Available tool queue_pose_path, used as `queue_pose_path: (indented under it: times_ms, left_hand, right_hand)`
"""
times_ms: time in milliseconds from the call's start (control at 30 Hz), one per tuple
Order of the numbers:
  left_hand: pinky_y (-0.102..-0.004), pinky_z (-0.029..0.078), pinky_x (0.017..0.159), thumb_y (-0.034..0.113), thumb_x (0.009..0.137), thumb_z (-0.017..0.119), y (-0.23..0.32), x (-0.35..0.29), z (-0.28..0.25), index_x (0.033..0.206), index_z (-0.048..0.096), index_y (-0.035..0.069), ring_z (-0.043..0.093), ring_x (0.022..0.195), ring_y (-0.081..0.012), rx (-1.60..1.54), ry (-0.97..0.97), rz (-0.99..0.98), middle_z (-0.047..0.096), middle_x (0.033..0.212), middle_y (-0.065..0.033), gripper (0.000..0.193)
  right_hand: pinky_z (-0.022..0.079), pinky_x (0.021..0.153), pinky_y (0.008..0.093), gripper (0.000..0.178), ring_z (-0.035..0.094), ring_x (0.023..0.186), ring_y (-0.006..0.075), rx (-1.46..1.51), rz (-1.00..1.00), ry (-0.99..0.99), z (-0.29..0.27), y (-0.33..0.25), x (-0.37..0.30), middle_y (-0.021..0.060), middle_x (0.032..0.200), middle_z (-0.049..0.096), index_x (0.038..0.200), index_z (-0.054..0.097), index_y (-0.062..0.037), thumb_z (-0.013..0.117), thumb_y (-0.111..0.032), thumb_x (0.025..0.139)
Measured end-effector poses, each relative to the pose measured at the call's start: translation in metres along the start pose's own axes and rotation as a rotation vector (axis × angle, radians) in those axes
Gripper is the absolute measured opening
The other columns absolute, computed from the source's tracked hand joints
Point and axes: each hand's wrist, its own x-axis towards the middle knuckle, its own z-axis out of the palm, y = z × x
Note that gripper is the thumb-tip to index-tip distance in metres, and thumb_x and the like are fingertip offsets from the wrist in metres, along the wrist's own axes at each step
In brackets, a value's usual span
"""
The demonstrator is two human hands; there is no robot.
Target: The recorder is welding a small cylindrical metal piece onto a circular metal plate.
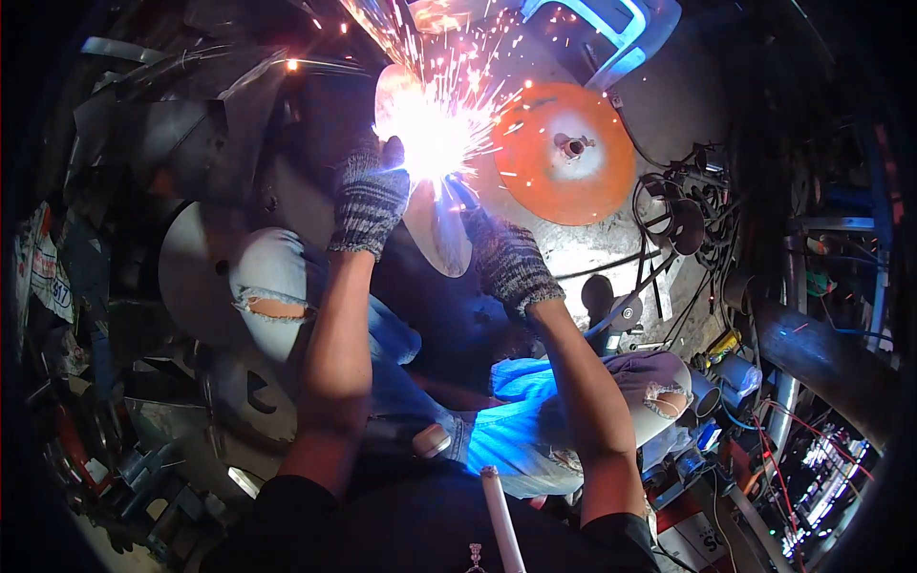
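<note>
A striped knit glove covers my left hand [368, 199], whose closed fingers and thumb grip the left edge of a round metal disc [441, 244]. The disc is held tilted, and a white glare with flying sparks hides its middle. My right hand [508, 256], in a matching glove, is closed to the right of the disc. It grips what looks like a welding electrode holder [465, 194]; only a short dark end shows beside the glare. Where its tip meets the disc is washed out by the light.
An orange disc [592, 196] with a hub at its centre lies to the right. Beyond it stands a pale plastic stool [626, 38]. Tangled dark cables [702, 205] lie right. Metal sheets [181, 143] and a grey disc [191, 277] are left, with more scrap around.
</note>
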Motion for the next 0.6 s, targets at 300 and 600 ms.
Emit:
queue_pose_path:
  times_ms: [300, 600]
  left_hand:
    - [-0.0519, 0.052, 0.083, 0.032, 0.096, 0.055, 0.011, -0.003, -0.009, 0.126, 0.056, -0.003, 0.065, 0.093, -0.0453, -0.128, 0.028, -0.016, 0.067, 0.101, -0.0295, 0.045]
    - [-0.053, 0.051, 0.084, 0.033, 0.097, 0.053, 0.004, -0.003, -0.008, 0.125, 0.057, -0.005, 0.064, 0.094, -0.047, -0.098, 0.062, -0.011, 0.066, 0.104, -0.0315, 0.048]
  right_hand:
    - [0.051, 0.066, 0.0513, 0.04, 0.066, 0.083, 0.0411, -0.204, -0.046, -0.146, 0.006, 0.016, -0.004, 0.0249, 0.095, 0.063, 0.135, 0.047, -0.0074, 0.045, -0.01, 0.095]
    - [0.051, 0.069, 0.0507, 0.042, 0.065, 0.081, 0.0416, -0.222, -0.078, -0.193, -0.006, 0.008, -0.006, 0.0252, 0.094, 0.063, 0.132, 0.047, -0.0002, 0.046, -0.006, 0.09]
